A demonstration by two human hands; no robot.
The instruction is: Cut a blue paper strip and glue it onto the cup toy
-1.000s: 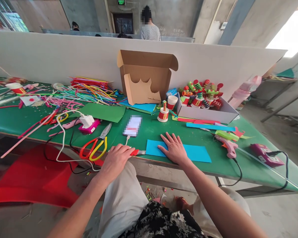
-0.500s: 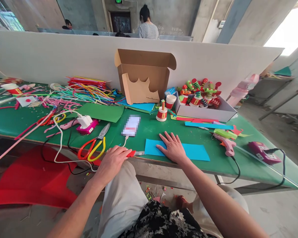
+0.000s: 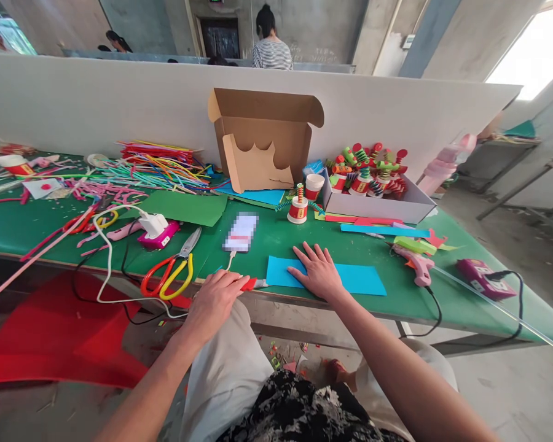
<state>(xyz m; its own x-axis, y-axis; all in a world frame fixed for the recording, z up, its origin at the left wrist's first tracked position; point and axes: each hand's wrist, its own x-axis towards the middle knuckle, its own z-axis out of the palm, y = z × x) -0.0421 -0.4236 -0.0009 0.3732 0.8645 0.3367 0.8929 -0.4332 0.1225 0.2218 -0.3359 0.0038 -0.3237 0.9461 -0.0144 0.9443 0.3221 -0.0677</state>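
Note:
My right hand (image 3: pixel 320 273) lies flat with fingers spread on a strip of blue paper (image 3: pixel 362 279) near the table's front edge. My left hand (image 3: pixel 217 299) is closed over a red-handled utility knife (image 3: pixel 249 284). Its greyish blade end points right, close to the paper's left end; whether the two touch I cannot tell. Left of that hand lie scissors (image 3: pixel 171 268) with one red and one yellow handle loop. Beyond the hands are a phone (image 3: pixel 241 232) on a white cable and a paper-cup figure (image 3: pixel 297 210) with coiled arms.
On the green table (image 3: pixel 267 236) stand an open cardboard box (image 3: pixel 262 138) and a white box (image 3: pixel 387 209) of cup figures. A pink glue gun (image 3: pixel 417 264) and purple power block (image 3: pixel 483 277) lie right. Pipe cleaners (image 3: pixel 161 169) are heaped left. A red chair (image 3: pixel 69 334) stands below.
The view has shifted slightly. My left hand and the knife have edged slightly right toward the blue paper, while my right hand stays flat on it.

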